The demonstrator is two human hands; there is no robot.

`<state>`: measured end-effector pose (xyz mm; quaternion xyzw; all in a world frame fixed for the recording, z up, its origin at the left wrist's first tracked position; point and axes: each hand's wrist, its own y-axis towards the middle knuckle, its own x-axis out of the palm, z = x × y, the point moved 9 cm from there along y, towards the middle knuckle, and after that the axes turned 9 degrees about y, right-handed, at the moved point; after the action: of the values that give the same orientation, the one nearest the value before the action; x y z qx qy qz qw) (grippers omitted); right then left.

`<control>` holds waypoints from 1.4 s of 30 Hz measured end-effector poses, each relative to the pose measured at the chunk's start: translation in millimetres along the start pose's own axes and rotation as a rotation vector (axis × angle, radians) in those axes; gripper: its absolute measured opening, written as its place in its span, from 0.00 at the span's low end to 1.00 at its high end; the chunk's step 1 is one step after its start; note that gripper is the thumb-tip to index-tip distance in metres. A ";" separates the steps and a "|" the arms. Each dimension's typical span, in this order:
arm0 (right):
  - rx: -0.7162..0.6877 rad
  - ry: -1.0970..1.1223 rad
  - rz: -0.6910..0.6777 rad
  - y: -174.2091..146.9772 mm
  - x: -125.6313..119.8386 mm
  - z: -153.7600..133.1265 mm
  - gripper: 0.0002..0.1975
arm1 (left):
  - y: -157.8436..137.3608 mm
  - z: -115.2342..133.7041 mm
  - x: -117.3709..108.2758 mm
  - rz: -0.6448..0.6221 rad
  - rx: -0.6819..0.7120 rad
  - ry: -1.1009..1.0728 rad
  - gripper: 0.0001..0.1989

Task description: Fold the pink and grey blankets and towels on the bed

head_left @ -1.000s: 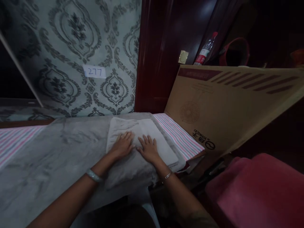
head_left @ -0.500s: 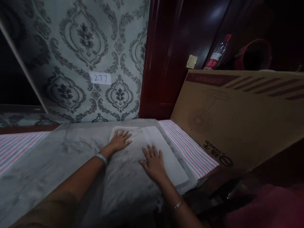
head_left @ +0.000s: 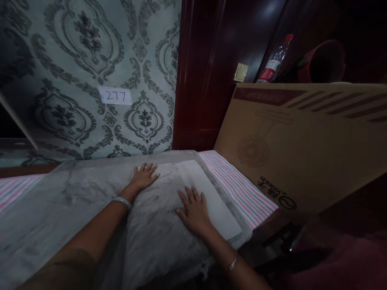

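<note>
A grey plush cushion or folded piece (head_left: 160, 225) with a smooth pale band along its right side lies on a larger grey plush cover (head_left: 87, 189). On its far left corner my left hand (head_left: 143, 177) rests palm down, fingers spread. My right hand (head_left: 195, 210) lies flat nearer its middle, fingers apart, partly over the pale band (head_left: 216, 201). Neither hand grips anything. Whether the grey piece is folded fabric or a filled cushion I cannot tell.
A striped pink, white and grey cloth (head_left: 237, 183) shows under the cover. To the right stands a large cardboard box (head_left: 311, 149), with a plastic bottle (head_left: 273, 62) and a red round container (head_left: 323, 62) behind its top edge. A card marked 277 (head_left: 115, 95) is on the patterned wall.
The view has shifted slightly, and the surroundings sit a little further left. Both hands stay flat on the grey piece, my left hand appearing slightly left of before.
</note>
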<state>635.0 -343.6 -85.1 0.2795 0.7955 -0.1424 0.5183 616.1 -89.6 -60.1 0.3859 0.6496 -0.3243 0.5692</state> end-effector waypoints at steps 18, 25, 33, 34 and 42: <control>-0.016 -0.051 -0.072 156.8 -3.7 32.6 0.30 | -9.4 43.8 9.0 0.090 0.008 -0.009 0.32; 0.109 -0.040 0.033 161.7 -15.0 60.6 0.31 | -8.7 44.2 10.5 0.074 0.028 -0.036 0.34; 0.156 -0.016 -0.020 153.5 -22.4 55.5 0.31 | -26.7 49.7 7.5 -0.044 0.064 -0.071 0.36; 0.167 -0.011 -0.037 151.4 -24.5 53.7 0.31 | -35.7 51.1 7.9 -0.071 0.075 -0.075 0.37; 0.156 0.034 -0.237 67.4 -8.7 16.9 0.34 | -159.1 72.8 11.9 -0.012 0.317 -0.082 0.39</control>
<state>690.1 -300.8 -80.1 0.2254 0.8181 -0.2591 0.4612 512.5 -228.9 -85.0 0.4535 0.5685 -0.4418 0.5253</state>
